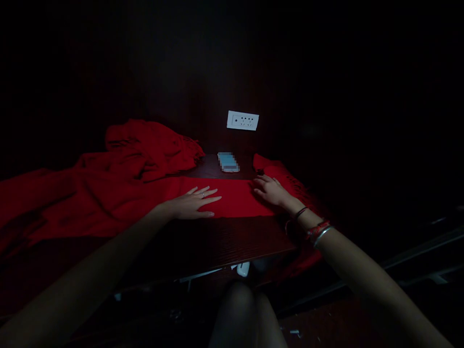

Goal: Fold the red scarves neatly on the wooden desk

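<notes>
A long red fringed scarf point(237, 205) lies across the dark desk, its middle part flat in a smooth band. My left hand point(192, 203) rests palm down on this band with fingers spread, a ring on one finger. Toward the band's right end, my right hand point(270, 190) also lies on the cloth, fingers stretched out. On the left the red fabric point(145, 147) is bunched into a loose heap with fringe showing. At the right more red cloth point(277, 169) lies behind my right hand, and some hangs past the desk's side.
Behind the flat band lies a phone point(228, 162) with a blurred screen. A white wall socket point(242, 121) sits above it. The dark wooden desk point(217, 244) ends at a front edge over my knees. Below is a small white object point(243, 268). The surroundings are very dark.
</notes>
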Demonstrator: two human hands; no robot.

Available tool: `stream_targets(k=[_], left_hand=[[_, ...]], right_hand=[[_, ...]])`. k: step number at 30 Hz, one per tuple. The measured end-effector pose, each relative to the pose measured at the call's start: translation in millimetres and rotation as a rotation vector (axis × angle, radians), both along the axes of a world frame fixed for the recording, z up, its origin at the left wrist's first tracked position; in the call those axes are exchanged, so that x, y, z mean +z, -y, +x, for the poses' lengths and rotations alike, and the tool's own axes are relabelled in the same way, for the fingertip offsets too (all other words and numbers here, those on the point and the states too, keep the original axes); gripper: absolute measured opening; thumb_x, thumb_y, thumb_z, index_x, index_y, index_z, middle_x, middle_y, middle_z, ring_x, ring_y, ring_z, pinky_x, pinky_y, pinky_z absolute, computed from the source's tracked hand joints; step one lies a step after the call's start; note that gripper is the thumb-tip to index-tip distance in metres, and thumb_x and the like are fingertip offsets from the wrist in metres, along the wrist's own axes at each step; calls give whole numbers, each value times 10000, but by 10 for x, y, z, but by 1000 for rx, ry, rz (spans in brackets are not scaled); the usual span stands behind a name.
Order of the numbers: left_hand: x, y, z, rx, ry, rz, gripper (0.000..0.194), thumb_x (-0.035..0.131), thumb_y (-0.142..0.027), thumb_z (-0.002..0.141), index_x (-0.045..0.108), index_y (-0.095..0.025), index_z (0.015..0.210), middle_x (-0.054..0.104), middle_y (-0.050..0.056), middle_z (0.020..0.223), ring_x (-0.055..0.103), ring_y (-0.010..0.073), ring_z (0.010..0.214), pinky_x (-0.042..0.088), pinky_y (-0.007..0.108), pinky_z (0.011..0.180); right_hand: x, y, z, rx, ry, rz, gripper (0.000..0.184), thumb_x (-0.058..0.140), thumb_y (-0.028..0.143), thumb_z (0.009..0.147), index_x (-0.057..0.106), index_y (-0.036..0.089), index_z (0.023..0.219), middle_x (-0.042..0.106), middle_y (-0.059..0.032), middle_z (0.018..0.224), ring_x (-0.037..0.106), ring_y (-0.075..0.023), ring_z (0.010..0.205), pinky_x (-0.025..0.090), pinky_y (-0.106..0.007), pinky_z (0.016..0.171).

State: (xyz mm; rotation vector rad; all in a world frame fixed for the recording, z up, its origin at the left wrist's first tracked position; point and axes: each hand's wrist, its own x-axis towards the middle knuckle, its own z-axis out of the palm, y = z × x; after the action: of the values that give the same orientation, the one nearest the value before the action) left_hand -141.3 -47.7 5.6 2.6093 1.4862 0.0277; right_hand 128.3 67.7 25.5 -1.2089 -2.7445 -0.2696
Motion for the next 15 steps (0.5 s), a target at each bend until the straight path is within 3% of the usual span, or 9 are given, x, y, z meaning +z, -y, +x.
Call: stream_targets(k=[3, 6, 10, 15], left_hand=[[-16, -18, -33, -1, 3, 2, 559, 257, -559, 776, 119, -336, 1270, 91, 1, 1360, 61, 240, 1222, 85, 458, 948], [-51, -42, -29, 32, -2, 41, 467, 193, -495, 823, 154, -343, 1262, 142, -9, 1352, 94, 227, 1220, 98, 466, 944], [-89, -33, 24, 4, -12, 116, 477, 210, -507, 815, 184, -335, 1259, 145, 5, 1352, 92, 223, 1221, 100, 454, 951], [-110, -3, 74, -72, -4, 92, 504, 225, -513, 809, 150, -324, 1270, 128, 17, 1354, 99, 221, 1220, 134, 419, 958]], right_hand=[[188, -204, 264, -130, 56, 2, 343, 357, 277, 796, 456, 123, 1086, 473, -133, 1107, 431, -207, 1016, 325, -304, 849], [293, -441, 397, -232, 145, -38, 317, 410, 235, 768, 470, 129, 1060, 477, -139, 1072, 450, -226, 977, 356, -333, 795], [307, -643, 423, -278, 193, -79, 328, 459, 252, 745, 473, 171, 1062, 436, -130, 1100, 399, -254, 1019, 339, -403, 784], [280, -779, 454, -275, 180, -78, 348, 538, 270, 681, 477, 196, 1016, 447, -119, 1093, 428, -250, 984, 388, -413, 727]])
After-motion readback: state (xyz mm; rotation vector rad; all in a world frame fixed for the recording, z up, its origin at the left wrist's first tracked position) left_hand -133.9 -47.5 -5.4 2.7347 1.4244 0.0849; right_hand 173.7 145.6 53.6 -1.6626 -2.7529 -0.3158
